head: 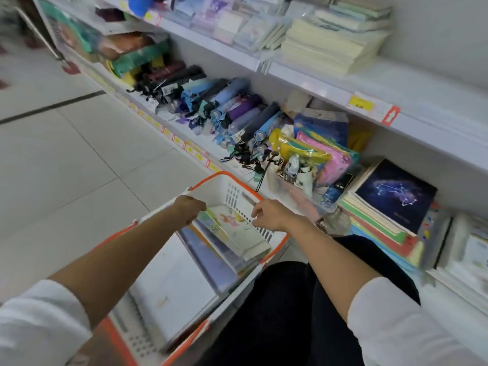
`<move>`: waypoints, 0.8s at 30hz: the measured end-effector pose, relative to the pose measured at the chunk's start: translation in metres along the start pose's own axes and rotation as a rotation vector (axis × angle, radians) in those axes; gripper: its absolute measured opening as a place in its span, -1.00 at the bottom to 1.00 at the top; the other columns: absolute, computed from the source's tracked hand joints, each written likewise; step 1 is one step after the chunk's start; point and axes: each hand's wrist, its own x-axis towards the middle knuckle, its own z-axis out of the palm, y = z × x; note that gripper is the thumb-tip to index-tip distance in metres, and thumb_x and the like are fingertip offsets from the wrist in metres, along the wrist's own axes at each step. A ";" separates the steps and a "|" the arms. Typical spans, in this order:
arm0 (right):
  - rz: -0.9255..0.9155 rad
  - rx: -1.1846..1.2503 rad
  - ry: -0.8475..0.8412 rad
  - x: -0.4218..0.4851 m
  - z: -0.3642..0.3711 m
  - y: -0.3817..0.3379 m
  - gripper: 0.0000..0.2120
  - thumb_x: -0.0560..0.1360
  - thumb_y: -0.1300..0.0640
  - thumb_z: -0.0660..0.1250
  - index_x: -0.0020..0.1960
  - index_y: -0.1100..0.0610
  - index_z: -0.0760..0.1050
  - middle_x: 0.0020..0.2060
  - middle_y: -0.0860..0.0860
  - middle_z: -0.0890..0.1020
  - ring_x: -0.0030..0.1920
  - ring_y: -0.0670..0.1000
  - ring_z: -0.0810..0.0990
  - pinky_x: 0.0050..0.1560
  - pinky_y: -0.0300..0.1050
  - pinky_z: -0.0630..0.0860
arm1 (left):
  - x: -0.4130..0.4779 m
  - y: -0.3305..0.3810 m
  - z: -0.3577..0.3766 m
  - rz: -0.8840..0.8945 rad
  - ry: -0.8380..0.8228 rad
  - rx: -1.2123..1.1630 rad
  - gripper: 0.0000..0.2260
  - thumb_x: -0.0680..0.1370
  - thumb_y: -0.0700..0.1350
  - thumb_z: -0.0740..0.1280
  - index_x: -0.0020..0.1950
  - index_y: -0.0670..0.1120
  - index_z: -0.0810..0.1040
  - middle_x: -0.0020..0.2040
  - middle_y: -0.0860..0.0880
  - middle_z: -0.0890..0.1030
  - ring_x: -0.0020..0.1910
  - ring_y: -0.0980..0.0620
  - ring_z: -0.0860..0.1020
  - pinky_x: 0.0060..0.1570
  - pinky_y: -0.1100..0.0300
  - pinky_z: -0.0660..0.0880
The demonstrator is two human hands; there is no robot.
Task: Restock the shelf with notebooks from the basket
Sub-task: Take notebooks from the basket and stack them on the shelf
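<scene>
Basket (227, 178), white w/ orange rim, sits on the tiled floor (66, 154) right in front of the person, its far end close to the lower shelf (182, 143). It holds notebooks lying flat & overlapping: a pale notebook (235, 233) w/ pastel drawings on top at the far end, a blue-grey one (208, 257) under it, a big white one (171, 283) nearer the person.

Both arms reach in over the far end. Left hand (188, 208) is at the pale notebook's left edge, fingers curled down over that edge, gripping it. Right hand (272, 215) is at the same notebook's right side, fingers curled w/ thumb & forefinger toward the edge. Can't tell if they actually pinch it or just hover next to it. White sleeves (396, 326) are pushed up the forearms, black trousers (290, 313) show btwn basket & shelf unit.

On the lower shelf, L to R: folded umbrellas (211, 107) in a long row, a clear tub (298, 191) of bright packets, then notebook piles. A dark starry notebook (396, 194) tops a multicolour stack (375, 225), more pale books further right, blurred. Upper shelf (330, 85) carries a pile of cream notebooks (330, 46) & a yellow price tag (361, 103) on its lip
</scene>
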 end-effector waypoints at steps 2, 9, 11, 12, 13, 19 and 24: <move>0.034 -0.044 -0.043 0.014 0.011 0.000 -0.73 0.51 0.13 0.37 0.18 0.19 0.55 0.09 0.09 0.56 -0.03 0.13 0.59 0.01 0.05 0.56 | 0.009 -0.030 -0.005 -0.088 -0.016 -0.027 -0.78 0.50 -0.28 0.36 -0.31 -0.17 0.38 -0.45 -0.09 0.31 -0.63 0.06 0.22 -0.62 0.41 0.15; 0.148 -0.149 -0.181 0.049 0.044 0.007 -0.58 0.53 0.07 0.33 0.30 0.29 0.45 0.34 0.22 0.45 0.21 0.23 0.52 0.18 0.08 0.51 | 0.026 -0.090 -0.003 -0.209 -0.046 -0.116 -0.75 0.51 -0.27 0.36 -0.34 -0.19 0.39 -0.43 -0.12 0.36 -0.63 0.05 0.27 -0.63 0.38 0.20; 0.170 -0.123 -0.190 0.055 0.056 0.009 -0.54 0.55 0.04 0.31 0.37 0.24 0.39 0.39 0.19 0.41 0.30 0.20 0.46 0.28 0.04 0.43 | 0.029 -0.099 -0.003 -0.234 -0.068 -0.119 -0.75 0.52 -0.27 0.35 -0.33 -0.18 0.39 -0.43 -0.12 0.37 -0.54 0.02 0.26 -0.61 0.36 0.21; 0.179 -0.114 -0.193 0.057 0.064 0.010 -0.50 0.56 0.02 0.30 0.42 0.23 0.34 0.41 0.17 0.39 0.34 0.19 0.42 0.30 0.02 0.40 | 0.031 -0.101 -0.004 -0.247 -0.071 -0.126 -0.76 0.52 -0.28 0.35 -0.32 -0.18 0.40 -0.43 -0.12 0.37 -0.52 0.02 0.26 -0.61 0.36 0.21; 0.182 -0.111 -0.193 0.058 0.072 0.011 -0.47 0.58 0.01 0.28 0.46 0.21 0.28 0.43 0.15 0.35 0.37 0.17 0.39 0.32 0.00 0.37 | 0.033 -0.103 -0.004 -0.261 -0.072 -0.138 -0.77 0.52 -0.28 0.35 -0.32 -0.18 0.40 -0.43 -0.12 0.37 -0.52 0.02 0.27 -0.60 0.36 0.21; 0.227 -0.041 -0.260 0.069 0.113 0.016 -0.46 0.64 0.10 0.12 0.55 0.19 0.04 0.51 0.15 0.20 0.47 0.17 0.25 0.43 0.04 0.25 | 0.036 -0.110 -0.006 -0.321 -0.087 -0.214 -0.80 0.50 -0.28 0.36 -0.30 -0.19 0.43 -0.42 -0.12 0.40 -0.46 0.01 0.33 -0.51 0.30 0.28; 0.202 0.076 -0.219 0.074 0.124 0.026 -0.30 0.57 -0.10 0.27 0.54 0.19 0.07 0.50 0.12 0.24 0.47 0.14 0.26 0.41 0.00 0.24 | 0.032 -0.111 -0.009 -0.360 -0.113 -0.276 -0.77 0.48 -0.28 0.40 -0.32 -0.17 0.42 -0.42 -0.09 0.41 -0.47 0.04 0.35 -0.59 0.36 0.30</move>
